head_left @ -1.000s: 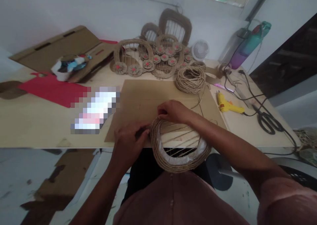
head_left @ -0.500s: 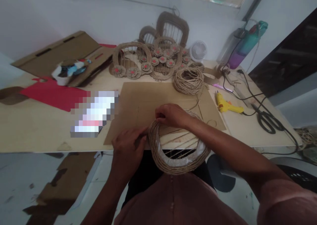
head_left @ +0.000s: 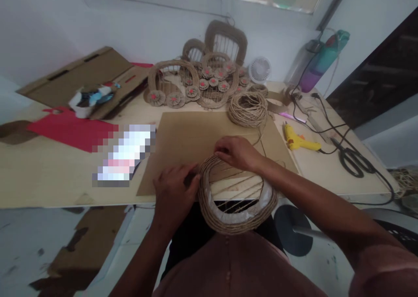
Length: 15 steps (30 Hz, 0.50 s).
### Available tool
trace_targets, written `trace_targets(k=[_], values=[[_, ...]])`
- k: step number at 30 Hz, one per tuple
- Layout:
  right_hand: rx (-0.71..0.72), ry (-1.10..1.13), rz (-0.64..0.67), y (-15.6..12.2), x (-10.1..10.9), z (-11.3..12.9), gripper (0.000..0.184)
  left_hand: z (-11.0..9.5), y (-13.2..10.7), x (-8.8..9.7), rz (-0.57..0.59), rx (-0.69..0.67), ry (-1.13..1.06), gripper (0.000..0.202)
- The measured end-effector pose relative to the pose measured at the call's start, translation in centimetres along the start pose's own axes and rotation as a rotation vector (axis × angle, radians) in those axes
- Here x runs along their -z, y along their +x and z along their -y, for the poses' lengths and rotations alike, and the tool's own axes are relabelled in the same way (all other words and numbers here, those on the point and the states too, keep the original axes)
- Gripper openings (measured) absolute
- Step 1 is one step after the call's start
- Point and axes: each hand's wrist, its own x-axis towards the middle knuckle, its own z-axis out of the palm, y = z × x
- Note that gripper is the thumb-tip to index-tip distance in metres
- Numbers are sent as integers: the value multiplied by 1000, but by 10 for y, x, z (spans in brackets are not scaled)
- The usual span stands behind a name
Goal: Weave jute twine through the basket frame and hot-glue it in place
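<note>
A ring wrapped in rows of brown jute twine (head_left: 209, 210) rests partly over the table's front edge, toward my body. Its inner band is pale, and strands of twine stretch across its opening. My left hand (head_left: 176, 188) grips the ring's left side with thumb and fingertips. At the top rim, my right hand (head_left: 237, 152) is closed with its fingertips pinching the edge; whether a loose strand is between them is hidden. Behind it lies a coil of jute twine (head_left: 248, 109), from which a strand runs down toward the ring. A brown cardboard sheet (head_left: 189, 136) lies beneath.
A yellow glue gun (head_left: 298, 140) and black-handled scissors (head_left: 352, 160) lie right, among cables. Twine baskets with red-centred flowers (head_left: 174, 99) and a small white fan (head_left: 260, 69) stand behind. Left are a blurred bright device (head_left: 127, 153), red sheet (head_left: 72, 127) and folded cardboard (head_left: 78, 70).
My right hand has slid a little to the right along the ring's top rim. My left hand has shifted slightly right and up with its fingers still at the ring's left side.
</note>
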Motion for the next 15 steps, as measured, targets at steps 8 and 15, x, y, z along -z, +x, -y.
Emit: trace_targets(k=[8, 15], values=[[244, -206, -14, -27, -7, -5, 24, -13, 15, -10, 13, 11, 126, 29], [277, -239, 2, -28, -17, -5, 25, -12, 17, -20, -31, 6, 115, 26]])
